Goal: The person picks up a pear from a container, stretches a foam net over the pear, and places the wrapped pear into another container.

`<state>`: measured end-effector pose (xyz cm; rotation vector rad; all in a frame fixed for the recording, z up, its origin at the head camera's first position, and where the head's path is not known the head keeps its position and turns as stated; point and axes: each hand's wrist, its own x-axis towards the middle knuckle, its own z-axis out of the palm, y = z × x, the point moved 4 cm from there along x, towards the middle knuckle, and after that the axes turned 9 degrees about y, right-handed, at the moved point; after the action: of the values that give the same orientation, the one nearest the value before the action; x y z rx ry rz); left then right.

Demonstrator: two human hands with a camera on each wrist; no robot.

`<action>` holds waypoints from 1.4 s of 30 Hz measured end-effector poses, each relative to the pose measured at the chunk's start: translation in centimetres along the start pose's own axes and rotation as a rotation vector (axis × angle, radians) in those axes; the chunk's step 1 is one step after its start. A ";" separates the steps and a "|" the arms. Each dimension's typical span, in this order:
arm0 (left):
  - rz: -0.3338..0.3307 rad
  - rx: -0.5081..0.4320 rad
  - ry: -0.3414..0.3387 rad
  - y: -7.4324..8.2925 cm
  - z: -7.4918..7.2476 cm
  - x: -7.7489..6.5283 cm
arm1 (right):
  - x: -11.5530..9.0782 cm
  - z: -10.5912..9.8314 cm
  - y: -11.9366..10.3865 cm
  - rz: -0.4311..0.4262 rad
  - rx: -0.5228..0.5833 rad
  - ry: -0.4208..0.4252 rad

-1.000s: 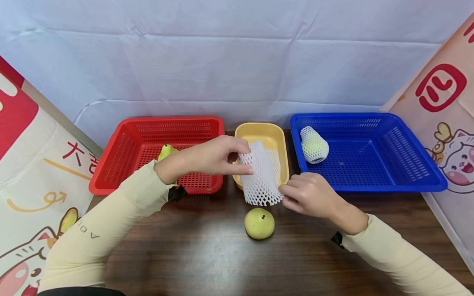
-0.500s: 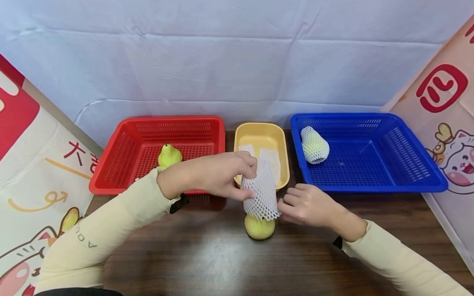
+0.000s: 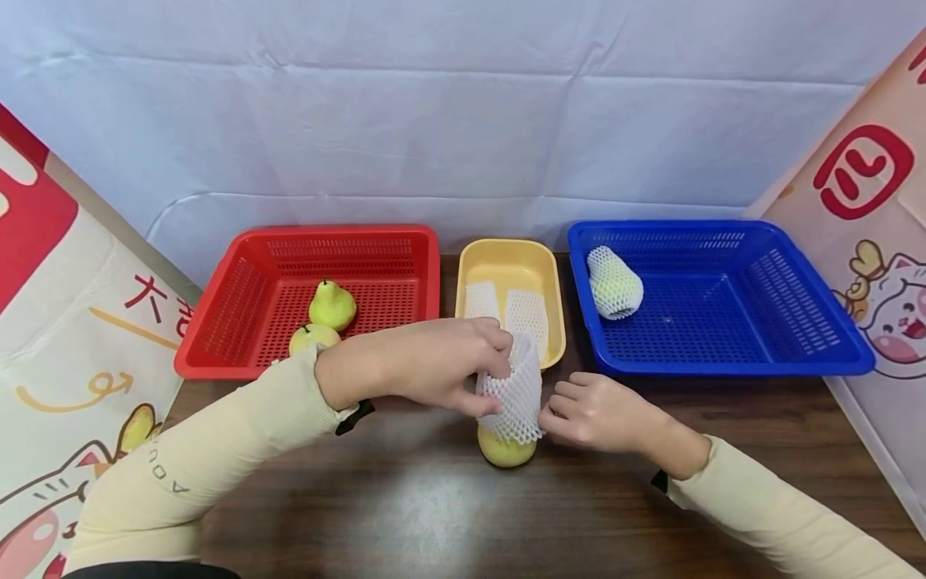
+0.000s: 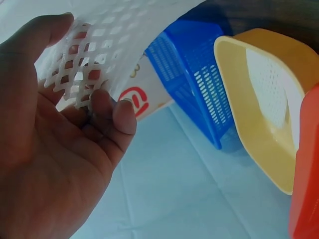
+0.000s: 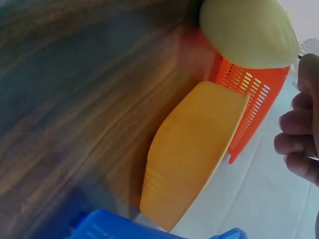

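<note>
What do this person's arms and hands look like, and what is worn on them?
The left hand and right hand are gloveless. The left sleeve and right sleeve are pale cream; dark letters mark the left one. A small black piece shows at each cuff.

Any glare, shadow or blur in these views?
Head view: pale glare on the table, below left of the partly covered fruit; left wrist: left hand shadowed, net washed out near the top; right wrist: table grain soft, right hand dark against bright cloth.

In the head view, a white foam-mesh sleeve (image 3: 517,402) partly hides the round yellow-green fruit (image 3: 506,453); the right-wrist view crops a blue plastic basket (image 5: 112,227).
</note>
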<state>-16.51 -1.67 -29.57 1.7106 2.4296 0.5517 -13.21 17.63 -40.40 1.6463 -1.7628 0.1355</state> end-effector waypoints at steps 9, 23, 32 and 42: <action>-0.012 0.075 -0.068 0.2 1.4 0.0 | -0.4 0.8 -0.7 -0.011 0.005 -0.008; 0.030 0.163 -0.119 0.4 3.0 0.0 | -0.8 1.7 -1.3 -0.009 0.019 -0.022; 0.020 0.154 -0.108 0.0 4.1 -0.3 | -1.4 2.3 -1.5 0.003 0.033 -0.048; 0.004 0.119 0.003 -0.4 4.4 -0.6 | -1.6 2.4 -1.8 0.018 0.028 -0.076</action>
<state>-15.33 -1.34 -33.83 1.7599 2.5089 0.4182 -12.74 17.35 -43.74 1.6763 -1.8405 0.1078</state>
